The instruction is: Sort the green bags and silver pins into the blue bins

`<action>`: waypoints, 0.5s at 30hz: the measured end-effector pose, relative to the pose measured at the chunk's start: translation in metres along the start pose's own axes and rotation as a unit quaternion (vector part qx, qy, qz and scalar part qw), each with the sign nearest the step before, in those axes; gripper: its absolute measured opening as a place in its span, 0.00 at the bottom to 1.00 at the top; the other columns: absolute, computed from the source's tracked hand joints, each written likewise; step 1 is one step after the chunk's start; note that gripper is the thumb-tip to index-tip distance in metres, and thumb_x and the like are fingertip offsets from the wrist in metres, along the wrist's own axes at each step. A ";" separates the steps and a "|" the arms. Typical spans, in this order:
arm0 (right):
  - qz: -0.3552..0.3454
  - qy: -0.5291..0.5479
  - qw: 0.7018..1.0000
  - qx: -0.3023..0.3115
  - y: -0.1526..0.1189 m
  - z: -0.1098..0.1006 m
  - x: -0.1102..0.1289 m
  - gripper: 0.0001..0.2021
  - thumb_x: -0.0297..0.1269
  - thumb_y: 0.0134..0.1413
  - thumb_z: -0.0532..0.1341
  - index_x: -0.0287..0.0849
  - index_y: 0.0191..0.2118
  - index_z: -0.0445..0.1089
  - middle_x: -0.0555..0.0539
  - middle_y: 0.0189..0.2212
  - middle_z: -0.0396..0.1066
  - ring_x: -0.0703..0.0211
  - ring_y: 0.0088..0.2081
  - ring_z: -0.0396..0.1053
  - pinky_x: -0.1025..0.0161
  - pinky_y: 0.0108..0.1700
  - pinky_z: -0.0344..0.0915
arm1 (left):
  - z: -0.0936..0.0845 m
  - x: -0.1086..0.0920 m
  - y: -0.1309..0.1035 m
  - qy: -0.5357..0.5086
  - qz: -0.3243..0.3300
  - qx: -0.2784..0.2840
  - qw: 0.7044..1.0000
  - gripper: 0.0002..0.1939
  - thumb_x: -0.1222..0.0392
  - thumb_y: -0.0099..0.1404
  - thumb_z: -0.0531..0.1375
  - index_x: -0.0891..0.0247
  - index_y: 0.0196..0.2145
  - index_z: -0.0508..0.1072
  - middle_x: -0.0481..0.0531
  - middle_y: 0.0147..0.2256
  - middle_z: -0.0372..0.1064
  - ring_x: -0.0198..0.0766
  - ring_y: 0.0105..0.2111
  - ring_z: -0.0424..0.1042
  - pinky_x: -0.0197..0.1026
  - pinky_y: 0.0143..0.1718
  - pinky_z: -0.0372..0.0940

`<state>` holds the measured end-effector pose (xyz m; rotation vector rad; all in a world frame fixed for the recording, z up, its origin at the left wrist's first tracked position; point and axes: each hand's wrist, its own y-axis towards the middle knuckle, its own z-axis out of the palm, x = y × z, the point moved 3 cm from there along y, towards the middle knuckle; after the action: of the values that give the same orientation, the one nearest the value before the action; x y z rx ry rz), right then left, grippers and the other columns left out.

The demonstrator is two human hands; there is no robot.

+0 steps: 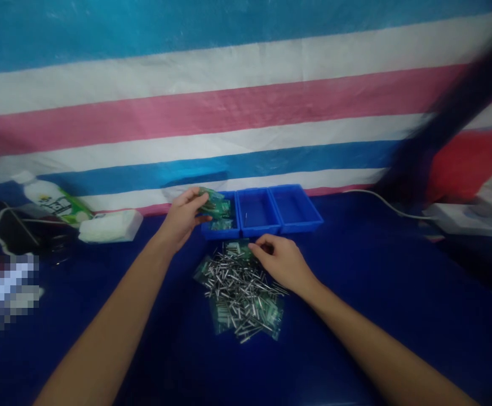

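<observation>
My left hand (186, 214) pinches a green plastic packet (215, 203) over the left blue bin (240, 225), where more green packets lie. My right hand (279, 256) is closed at the upper right edge of a heap of thin metal pins (241, 287); its thumb and forefinger meet at the corner of a green packet (233, 247) at the top of the heap. Further green packets lie under and around the pins. The middle blue bin (259, 228) holds one small pin. The right blue bin (296, 225) stands beside it.
A white and green bottle (51, 197) and a white tissue pack (110, 225) are at the left, near a dark object on a stand. At the right, a white cable (381, 197) runs to a white power strip (461, 220). A striped sheet (246, 113) hangs behind the bins.
</observation>
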<state>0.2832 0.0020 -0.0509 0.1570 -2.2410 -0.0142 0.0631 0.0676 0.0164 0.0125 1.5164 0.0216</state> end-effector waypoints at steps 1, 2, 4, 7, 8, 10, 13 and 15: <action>0.000 -0.002 1.000 0.001 0.000 0.000 0.000 0.14 0.48 0.59 0.60 0.45 0.29 0.74 0.49 0.24 0.74 0.57 0.27 0.69 0.59 0.31 0.57 | -0.002 0.000 0.006 0.082 0.024 0.011 0.996 0.02 0.61 0.63 0.62 0.62 0.33 0.74 0.50 0.31 0.70 0.36 0.30 0.69 0.36 0.29 0.66; 0.000 -0.005 1.000 0.003 0.000 0.000 0.000 0.14 0.48 0.59 0.60 0.45 0.29 0.73 0.49 0.24 0.74 0.57 0.27 0.69 0.59 0.30 0.56 | -0.003 0.000 0.012 0.163 0.049 0.028 0.985 0.03 0.62 0.63 0.61 0.62 0.34 0.76 0.51 0.31 0.71 0.37 0.31 0.69 0.37 0.31 0.66; 0.000 -0.010 1.000 0.003 -0.001 0.000 0.001 0.14 0.48 0.59 0.59 0.45 0.29 0.73 0.49 0.24 0.74 0.57 0.27 0.69 0.59 0.30 0.56 | -0.001 0.003 0.023 0.293 0.107 0.071 0.947 0.07 0.61 0.64 0.59 0.60 0.36 0.78 0.53 0.35 0.73 0.41 0.35 0.70 0.41 0.38 0.66; -0.005 -0.017 1.000 0.005 -0.001 0.000 0.002 0.14 0.48 0.59 0.59 0.46 0.29 0.73 0.50 0.24 0.74 0.58 0.27 0.69 0.59 0.30 0.56 | 0.005 0.014 0.036 0.433 0.143 0.112 0.883 0.12 0.62 0.65 0.55 0.58 0.37 0.80 0.54 0.34 0.74 0.45 0.36 0.70 0.48 0.43 0.64; -0.008 -0.018 1.000 0.005 -0.001 0.000 0.002 0.14 0.48 0.59 0.59 0.46 0.29 0.73 0.50 0.24 0.74 0.58 0.27 0.69 0.59 0.30 0.56 | 0.007 0.019 0.039 0.461 0.143 0.115 0.868 0.13 0.63 0.65 0.55 0.57 0.37 0.80 0.54 0.32 0.73 0.46 0.35 0.70 0.50 0.44 0.63; -0.010 -0.019 1.000 0.005 -0.001 0.000 0.002 0.14 0.47 0.59 0.59 0.46 0.29 0.73 0.50 0.24 0.74 0.58 0.27 0.69 0.59 0.30 0.56 | 0.010 0.025 0.042 0.492 0.144 0.114 0.851 0.11 0.64 0.62 0.57 0.57 0.34 0.80 0.55 0.30 0.71 0.50 0.38 0.69 0.55 0.48 0.61; -0.009 -0.022 1.000 0.004 -0.001 -0.001 0.002 0.14 0.48 0.59 0.59 0.46 0.29 0.74 0.49 0.25 0.74 0.58 0.27 0.69 0.59 0.30 0.55 | 0.012 0.029 0.039 0.511 0.161 0.111 0.837 0.08 0.64 0.58 0.60 0.57 0.33 0.80 0.57 0.35 0.70 0.57 0.46 0.65 0.61 0.54 0.54; -0.005 -0.033 0.999 0.009 -0.001 0.000 0.001 0.13 0.48 0.59 0.59 0.46 0.30 0.74 0.50 0.25 0.75 0.57 0.27 0.69 0.60 0.30 0.55 | 0.012 0.027 0.033 0.537 0.185 0.105 0.816 0.10 0.63 0.59 0.61 0.58 0.37 0.81 0.59 0.42 0.69 0.59 0.49 0.62 0.62 0.55 0.52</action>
<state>0.2827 0.0012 -0.0496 0.1786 -2.3064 -0.0043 0.0764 0.1015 -0.0088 0.5606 2.6297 0.2008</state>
